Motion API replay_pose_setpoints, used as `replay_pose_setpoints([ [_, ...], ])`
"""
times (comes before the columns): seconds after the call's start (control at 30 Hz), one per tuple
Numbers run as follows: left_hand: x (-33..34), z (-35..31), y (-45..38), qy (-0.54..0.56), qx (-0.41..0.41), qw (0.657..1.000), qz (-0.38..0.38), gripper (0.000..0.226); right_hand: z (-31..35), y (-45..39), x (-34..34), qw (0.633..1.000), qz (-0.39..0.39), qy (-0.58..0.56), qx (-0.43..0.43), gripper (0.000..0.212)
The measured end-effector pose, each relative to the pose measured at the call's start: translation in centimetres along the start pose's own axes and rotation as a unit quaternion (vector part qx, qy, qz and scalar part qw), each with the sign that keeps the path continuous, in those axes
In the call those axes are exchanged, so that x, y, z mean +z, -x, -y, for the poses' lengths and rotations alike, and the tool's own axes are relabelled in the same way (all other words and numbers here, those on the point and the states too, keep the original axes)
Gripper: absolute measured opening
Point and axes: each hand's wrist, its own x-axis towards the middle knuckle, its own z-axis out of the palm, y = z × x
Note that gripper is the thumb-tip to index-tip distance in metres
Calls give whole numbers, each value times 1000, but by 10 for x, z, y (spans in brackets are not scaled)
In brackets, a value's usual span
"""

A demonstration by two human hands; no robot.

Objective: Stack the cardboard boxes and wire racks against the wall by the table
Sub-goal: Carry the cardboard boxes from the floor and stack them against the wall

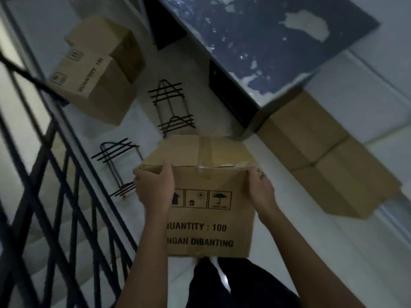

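Far left: black metal railing [44, 174] running along the stairs, blurred. Past it, a cardboard box [97, 70] sits tilted on the white floor [300, 252], printed "QUANTITY 100" on its side. Just right and nearer, two black wire racks lie flat on the floor: near rack [117, 165] beside the railing, far rack [171, 107] closer to the table. They are apart, not touching each other.

Centre: held box [206, 196], taped top, "QUANTITY : 100" and handling symbols on the near face, lifted off the floor in front of the person's dark trousers. Left hand [155, 187] clamped on its upper left corner, thumb over the top edge. Right hand [260, 185] clamped on the upper right corner, fingers wrapped round the side.

Upper right: table [266, 41] with a worn blue top, paint patches missing. Right of the held box, two boxes [322, 156] lie side by side, touching, on the floor against the white wall [367, 96], partly tucked under the table edge.
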Motion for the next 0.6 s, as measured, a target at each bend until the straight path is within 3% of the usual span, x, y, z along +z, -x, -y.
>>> replay_pose_setpoints([
  [0.17,51,-5,52,-44,18,994,100,88,-39,15,-75,995,-71,-36,56,56],
  [0.37,118,-33,132,-63,78,974,205,87,-72,14,-177,982,-133,-108,79,67],
  [0.6,235,-90,239,-66,117,960,245,81,-99,-43,-314,952,-187,-211,116,85],
])
